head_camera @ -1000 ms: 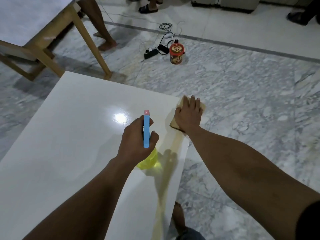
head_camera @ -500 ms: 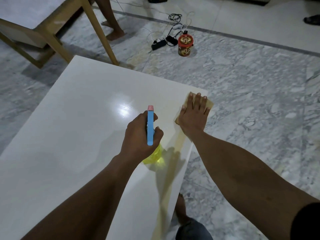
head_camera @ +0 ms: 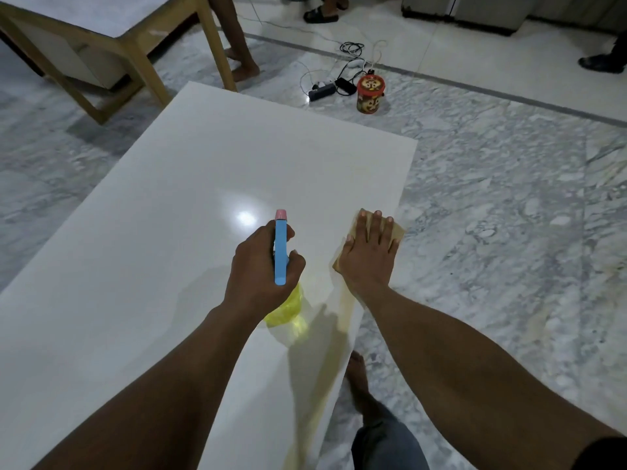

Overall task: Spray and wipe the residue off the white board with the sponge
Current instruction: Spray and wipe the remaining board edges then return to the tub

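A large glossy white board (head_camera: 169, 249) fills the left and centre of the view. My left hand (head_camera: 261, 269) grips a spray bottle (head_camera: 281, 252) with a blue head, a pink nozzle tip and a yellow body, held over the board's middle right with the nozzle pointing away from me. My right hand (head_camera: 369, 256) presses flat, fingers straight, on a tan sponge (head_camera: 397, 232) at the board's right edge. A yellowish streak (head_camera: 342, 320) runs along that edge toward me, below the sponge.
Grey marble floor surrounds the board. A wooden table (head_camera: 101, 45) stands at the far left, with a person's bare legs beside it. A red printed can (head_camera: 371, 94) and a power strip with cables (head_camera: 322, 91) lie beyond the board. My bare foot (head_camera: 358, 378) is by the board's right edge.
The sponge under my right hand has slid back along the right edge toward me, away from the far corner. My left hand keeps the spray bottle over the same spot.
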Demonstrator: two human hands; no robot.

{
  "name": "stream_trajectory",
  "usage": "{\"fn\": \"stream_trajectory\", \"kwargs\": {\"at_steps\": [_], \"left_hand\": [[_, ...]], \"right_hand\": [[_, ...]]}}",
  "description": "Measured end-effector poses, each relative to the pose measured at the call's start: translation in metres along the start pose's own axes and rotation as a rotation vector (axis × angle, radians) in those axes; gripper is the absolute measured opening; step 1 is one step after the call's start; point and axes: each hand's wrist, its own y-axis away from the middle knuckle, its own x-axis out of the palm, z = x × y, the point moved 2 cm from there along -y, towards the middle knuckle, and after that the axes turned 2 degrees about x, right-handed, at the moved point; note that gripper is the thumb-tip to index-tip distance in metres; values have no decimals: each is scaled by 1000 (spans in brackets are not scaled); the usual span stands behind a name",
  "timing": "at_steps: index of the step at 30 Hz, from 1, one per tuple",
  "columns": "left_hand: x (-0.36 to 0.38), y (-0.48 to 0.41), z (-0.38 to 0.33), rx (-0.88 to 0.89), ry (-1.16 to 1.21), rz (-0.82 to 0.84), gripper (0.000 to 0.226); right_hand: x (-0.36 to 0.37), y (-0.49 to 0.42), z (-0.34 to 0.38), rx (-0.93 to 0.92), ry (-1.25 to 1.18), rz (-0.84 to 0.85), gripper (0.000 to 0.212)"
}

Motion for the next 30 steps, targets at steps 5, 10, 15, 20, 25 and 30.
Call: {"fn": "stream_trajectory", "kwargs": {"at_steps": [5, 10, 15, 20, 25, 30], "left_hand": [[-24, 79, 13, 18, 4, 6, 28], [-47, 145, 27, 31, 8, 23, 28], [-64, 190, 41, 37, -14, 42, 29], [-76, 219, 54, 51, -24, 43, 30], [-87, 253, 60, 77, -26, 17, 28], [-102, 311, 63, 79, -24, -16, 27]], "right_hand": [[13, 92, 3, -28, -13, -1, 61], [20, 171, 9, -17, -29, -5, 61], [27, 234, 11, -24, -43, -39, 63], [36, 277, 13, -29, -28, -46, 62], [42, 320, 15, -45, -46, -38, 63], [48, 389, 17, -72, -82, -5, 64]]}}
